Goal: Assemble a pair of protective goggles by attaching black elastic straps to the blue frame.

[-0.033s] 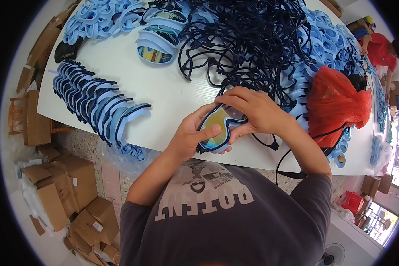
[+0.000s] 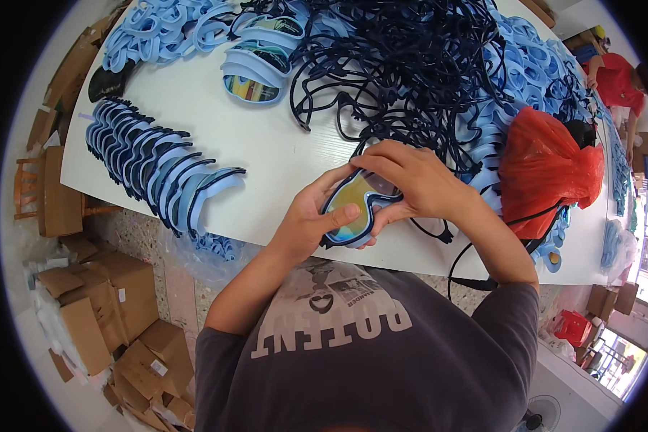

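Observation:
Both my hands hold one pair of goggles (image 2: 350, 207) with a yellowish mirrored lens, a dark frame and a light blue backing, just above the table's near edge. My left hand (image 2: 317, 212) grips its left end, thumb lying on the lens. My right hand (image 2: 410, 180) closes on the other end, fingers over the top rim and thumb at the nose notch. Beyond them is a tangled heap of dark navy frames (image 2: 410, 72). To the left, a row of framed goggles (image 2: 151, 162) stands nested together. A few lenses with light blue backing (image 2: 255, 72) lie stacked further back.
The white table (image 2: 273, 158) also carries light blue foam-like rings (image 2: 165, 32) at the far left and more on the right. A red plastic bag (image 2: 543, 173) sits at the right. Cardboard boxes (image 2: 108, 302) stand on the floor at left. Another person (image 2: 619, 86) is at the far right.

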Motion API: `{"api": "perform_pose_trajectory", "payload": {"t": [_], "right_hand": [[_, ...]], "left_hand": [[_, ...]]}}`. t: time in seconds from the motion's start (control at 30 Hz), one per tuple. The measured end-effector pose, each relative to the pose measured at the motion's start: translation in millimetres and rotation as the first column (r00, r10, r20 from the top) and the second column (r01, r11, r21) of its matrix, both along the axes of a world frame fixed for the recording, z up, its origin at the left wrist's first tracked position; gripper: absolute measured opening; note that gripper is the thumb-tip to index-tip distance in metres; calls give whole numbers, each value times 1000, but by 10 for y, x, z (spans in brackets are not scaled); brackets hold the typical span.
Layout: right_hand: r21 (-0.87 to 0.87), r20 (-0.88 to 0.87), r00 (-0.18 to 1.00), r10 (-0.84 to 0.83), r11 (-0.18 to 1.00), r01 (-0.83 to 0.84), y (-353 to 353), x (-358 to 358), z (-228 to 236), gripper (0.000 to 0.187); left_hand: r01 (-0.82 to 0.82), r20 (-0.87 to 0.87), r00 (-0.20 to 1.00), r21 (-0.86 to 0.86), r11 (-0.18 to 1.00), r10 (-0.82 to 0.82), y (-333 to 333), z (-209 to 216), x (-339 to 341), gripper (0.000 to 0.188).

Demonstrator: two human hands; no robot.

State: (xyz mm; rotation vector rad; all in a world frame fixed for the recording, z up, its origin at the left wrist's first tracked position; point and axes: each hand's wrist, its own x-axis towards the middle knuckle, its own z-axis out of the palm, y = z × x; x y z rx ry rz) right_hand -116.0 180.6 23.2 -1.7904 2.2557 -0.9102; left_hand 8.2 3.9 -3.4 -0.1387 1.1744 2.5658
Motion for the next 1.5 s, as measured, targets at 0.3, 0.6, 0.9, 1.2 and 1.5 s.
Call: {"api": "perform_pose_trajectory", "payload": {"t": [0.3,0.6,0.9,1.2,1.5], "right_hand": [[-43,-54,994,-97,995,95,19,54,-101,71],[-75,51,993,-103,991,107,97,108,-85,67],[-340,210,964,-162,913,227,2,327,-264,59],[-211,336,904,-263,915,345,-106,417,-308,53],[-387,510,795,-329,737,554,-350,685,-490,53]], "left_hand": [[-172,-254,966,-523,835,39,34,-105,40,66],[-513,-575,816,-767,386,-58,48,-48,79,62],[-667,-729,684,-609,429,29,15,-194,85,63],[-611,-717,682,-669,423,-147,-282,-173,-24,57],[-658,-652,696,-412,631,300,67,-342,33,69]]}}
